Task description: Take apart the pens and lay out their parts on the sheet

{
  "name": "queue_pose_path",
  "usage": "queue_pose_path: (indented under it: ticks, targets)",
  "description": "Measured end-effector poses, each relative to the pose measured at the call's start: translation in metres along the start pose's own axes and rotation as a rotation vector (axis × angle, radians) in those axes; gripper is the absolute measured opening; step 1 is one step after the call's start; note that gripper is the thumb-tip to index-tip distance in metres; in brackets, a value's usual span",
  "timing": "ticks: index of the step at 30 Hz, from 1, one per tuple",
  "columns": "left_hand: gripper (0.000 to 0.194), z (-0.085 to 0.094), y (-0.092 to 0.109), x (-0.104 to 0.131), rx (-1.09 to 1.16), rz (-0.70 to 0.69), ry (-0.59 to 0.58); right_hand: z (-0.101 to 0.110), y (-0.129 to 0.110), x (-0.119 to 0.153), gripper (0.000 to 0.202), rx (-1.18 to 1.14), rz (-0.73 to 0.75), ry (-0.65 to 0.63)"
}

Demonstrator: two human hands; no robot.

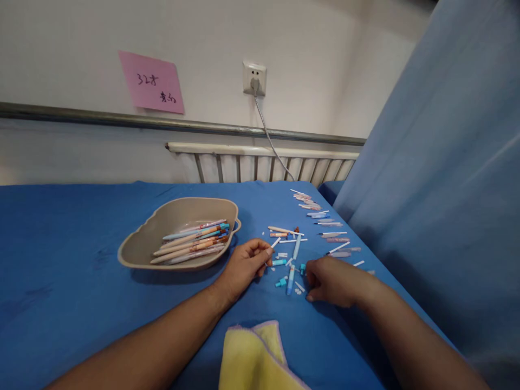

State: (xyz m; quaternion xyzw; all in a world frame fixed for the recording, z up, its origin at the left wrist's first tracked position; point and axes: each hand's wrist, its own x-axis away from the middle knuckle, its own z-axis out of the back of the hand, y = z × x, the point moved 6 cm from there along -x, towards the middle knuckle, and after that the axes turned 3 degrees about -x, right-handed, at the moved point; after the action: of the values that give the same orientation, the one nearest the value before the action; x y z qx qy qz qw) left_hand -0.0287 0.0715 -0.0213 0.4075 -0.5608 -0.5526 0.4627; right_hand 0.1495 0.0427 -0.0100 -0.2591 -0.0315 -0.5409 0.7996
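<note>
My left hand [247,264] is closed, with thumb and forefinger pinching a slim white tube [275,242], like part of a pen's inside. A brown bit shows below those fingers. My right hand [335,280] is low over the blue sheet, thumb and forefinger apart, beside a teal pen part [303,268]; its other fingers are hidden. Between the hands lie a light-blue pen barrel [291,280], another teal piece [280,283], a teal-and-white barrel section [279,262] and small white bits [298,291]. Further back are a peach pen barrel [281,229] and an orange-brown section [278,235].
Left of my hands stands a beige basin [138,254] holding several pens [195,242]. Sorted pen parts [333,235] line the bed's right edge. A yellow cloth [252,357] lies in front. A blue curtain [426,162] hangs at right; a railing [260,150] runs behind.
</note>
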Motion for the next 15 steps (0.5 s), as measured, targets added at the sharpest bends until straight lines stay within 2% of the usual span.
queue_pose_path:
  ticks: [8,15]
  targets:
    - [0.023,0.0,0.001,0.001,-0.01,-0.004,-0.001,-0.007,-0.021,-0.012,0.014,-0.13,0.122,0.125]
    - [0.024,0.0,0.001,0.001,-0.002,-0.003,0.003,0.011,-0.004,-0.014,0.008,-0.113,0.059,0.271]
